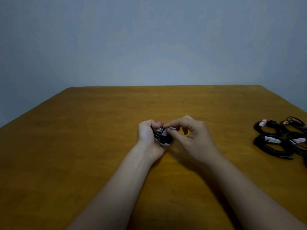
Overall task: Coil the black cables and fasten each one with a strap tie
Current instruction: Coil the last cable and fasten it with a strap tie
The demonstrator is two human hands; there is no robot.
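Gripping a small black cable coil point(162, 138) with the left hand point(148, 135), fingers curled round the bundle from its left side, fingertips bent over its top. Pinching with the right hand point(192, 135), thumb and forefinger tips closed on the loose end of a pale strap tie point(171, 128) at the top right of the cable coil, remaining fingers loosely bent behind them. Strap tie white with a pinkish tint, passing across the top of the cable coil; fastened or not, impossible to tell. 2 hands meeting over the cable coil, fingertips close together. Low over the desk point(83, 146), or perhaps resting on it; cannot tell which. 2 bare forearms running back from the cable coil toward the camera.

Beneath the cable coil, a brown wooden desk, stretching away on every side.

Well to the right of the cable coil, at about the same depth, a pile of tied coils point(280, 141) lying on the desk: black loops overlapping one another, at least 4 pale straps showing among them, the rightmost loops cut off at the edge of view.

Beyond the cable coil, past the far desk edge, a plain grey-blue wall point(149, 39).
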